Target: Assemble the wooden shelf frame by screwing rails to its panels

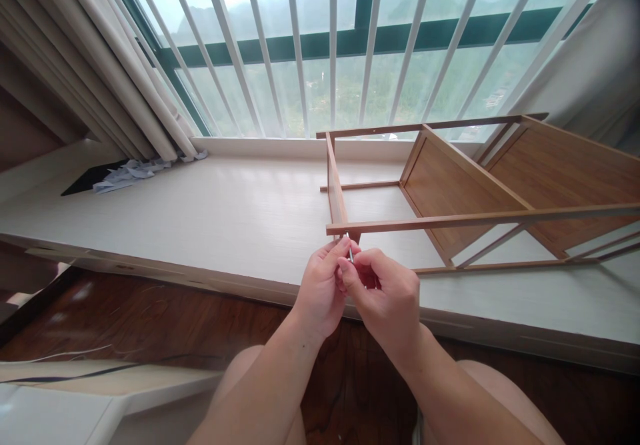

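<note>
Window point(315, 45) with white bars point(297, 65) spans the top of the frame, hills hazy behind it. Below, a pale ledge point(240, 212) crosses from left to right, above a dark wood floor point(165, 312). A brown wooden rack point(465, 192) lies on its side on the ledge, filling the right half, its panels slanting. One curtain point(100, 52) hangs at upper left, another point(595, 85) at upper right. The corner of a white desk point(55, 405) shows at lower left. Some crumpled pale cloth point(133, 173) lies under the left curtain, beside a flat black sheet point(90, 178). At centre, the left hand point(320, 285) and right hand point(387, 292) meet just below the rack's near left corner, both with fingertips pinched narrow on a slim metal pin point(351, 257). The pin stands tilted, its top end by the rack's front rail; whether they touch, I cannot tell.
</note>
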{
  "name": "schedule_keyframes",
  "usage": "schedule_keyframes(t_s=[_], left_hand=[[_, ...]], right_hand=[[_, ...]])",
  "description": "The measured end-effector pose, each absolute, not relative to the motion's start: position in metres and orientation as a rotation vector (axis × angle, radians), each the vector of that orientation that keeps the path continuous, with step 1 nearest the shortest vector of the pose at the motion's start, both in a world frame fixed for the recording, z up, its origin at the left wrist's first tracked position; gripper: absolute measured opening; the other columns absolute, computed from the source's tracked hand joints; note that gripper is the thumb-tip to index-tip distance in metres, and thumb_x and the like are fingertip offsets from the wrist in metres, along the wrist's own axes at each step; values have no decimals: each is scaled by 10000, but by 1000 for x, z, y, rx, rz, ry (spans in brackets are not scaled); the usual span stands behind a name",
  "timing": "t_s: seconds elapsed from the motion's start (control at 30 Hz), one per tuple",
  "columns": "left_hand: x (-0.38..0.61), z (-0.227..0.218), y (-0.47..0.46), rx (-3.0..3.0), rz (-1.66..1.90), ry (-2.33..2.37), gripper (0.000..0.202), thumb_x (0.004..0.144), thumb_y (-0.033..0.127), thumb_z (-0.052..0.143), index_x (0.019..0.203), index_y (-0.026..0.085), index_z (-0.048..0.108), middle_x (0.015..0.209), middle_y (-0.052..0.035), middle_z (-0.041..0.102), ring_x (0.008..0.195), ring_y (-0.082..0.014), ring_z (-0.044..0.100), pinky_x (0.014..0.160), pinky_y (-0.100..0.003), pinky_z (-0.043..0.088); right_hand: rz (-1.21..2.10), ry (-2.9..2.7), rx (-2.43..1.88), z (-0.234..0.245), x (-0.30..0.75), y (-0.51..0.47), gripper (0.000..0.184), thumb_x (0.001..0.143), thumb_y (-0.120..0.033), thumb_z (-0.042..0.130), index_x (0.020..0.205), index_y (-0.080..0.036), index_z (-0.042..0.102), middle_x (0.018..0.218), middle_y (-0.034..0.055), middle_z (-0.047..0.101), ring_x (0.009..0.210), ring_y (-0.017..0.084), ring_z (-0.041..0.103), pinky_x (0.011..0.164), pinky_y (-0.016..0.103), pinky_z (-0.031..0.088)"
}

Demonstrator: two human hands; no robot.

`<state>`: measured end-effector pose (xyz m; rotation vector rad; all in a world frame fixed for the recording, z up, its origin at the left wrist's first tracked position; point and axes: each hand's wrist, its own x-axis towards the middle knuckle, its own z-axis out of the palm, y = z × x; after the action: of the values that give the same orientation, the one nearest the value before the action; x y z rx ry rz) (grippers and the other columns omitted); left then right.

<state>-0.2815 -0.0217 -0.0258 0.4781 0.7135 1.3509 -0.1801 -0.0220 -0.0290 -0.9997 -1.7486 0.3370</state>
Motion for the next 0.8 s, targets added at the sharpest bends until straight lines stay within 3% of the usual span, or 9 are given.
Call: schedule_keyframes(t_s=[0.23, 0.4, 0.63, 0.8], left_hand=[[-282, -25, -22, 443, 1349, 720, 234, 825, 343, 664, 765, 118, 639, 555, 49, 381, 479, -39, 335, 489, -174, 312], [-281, -24, -22, 454, 1329, 725, 246, 827, 361, 662, 776, 122, 639, 512, 74, 268, 456, -39, 255, 443, -167, 217], [-281, -21, -22, 477, 1344, 714, 239, 833, 349, 659, 754, 125, 629, 509, 75, 259, 462, -41, 240, 448, -171, 217], [-281, -20, -22, 475, 1338, 729, 244, 827, 359, 666, 787, 120, 634, 500, 81, 264, 452, -37, 232, 425, -170, 188]], right_hand=[[454, -1716, -1046, -30, -182, -23, 182, 882, -273, 585, 722, -186, 599, 594, -8, 564, 541, 110, 486, 556, 236, 371], [570, -1711, -1051, -30, -182, -24, 293, 923, -288, 518, 658, -183, 586, 572, -1, 548, 520, 108, 475, 548, 236, 367], [515, -1788, -1080, -28, -181, -22, 317, 930, -265, 481, 634, -178, 552, 580, 10, 533, 533, 114, 463, 564, 246, 355], [734, -1686, -1024, -26, -184, -22, 343, 948, -273, 439, 635, -180, 545, 591, 3, 533, 549, 111, 474, 561, 234, 368]])
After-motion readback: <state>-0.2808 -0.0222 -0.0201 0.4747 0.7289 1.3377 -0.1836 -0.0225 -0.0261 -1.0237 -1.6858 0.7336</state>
